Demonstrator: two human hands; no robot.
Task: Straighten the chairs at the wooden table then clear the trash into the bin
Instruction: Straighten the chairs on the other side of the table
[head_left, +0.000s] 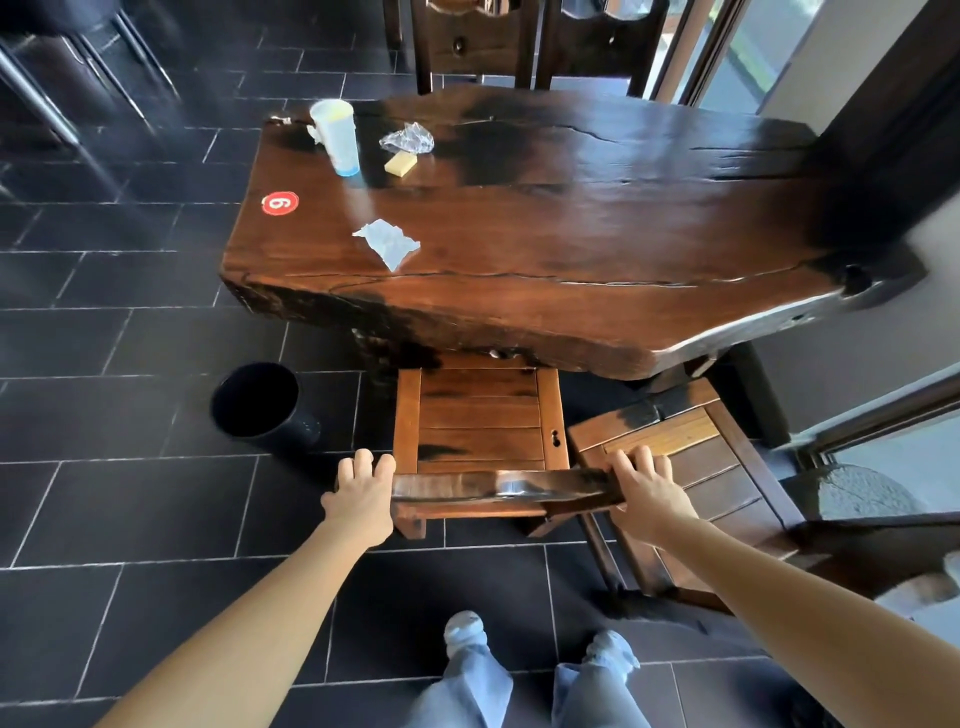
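A wooden chair stands in front of me, its seat partly under the thick wooden table. My left hand grips the left end of its backrest and my right hand grips the right end. A second chair sits skewed to the right, touching the first. On the table lie a plastic cup, a crumpled clear wrapper, a yellow block and a torn wrapper. A black bin stands on the floor, left of the chair.
Two dark chairs stand at the table's far side. A red number sticker marks the table's left end. Glass doors and a wall run along the right. Black tiled floor spreads to the left. My feet are behind the chair.
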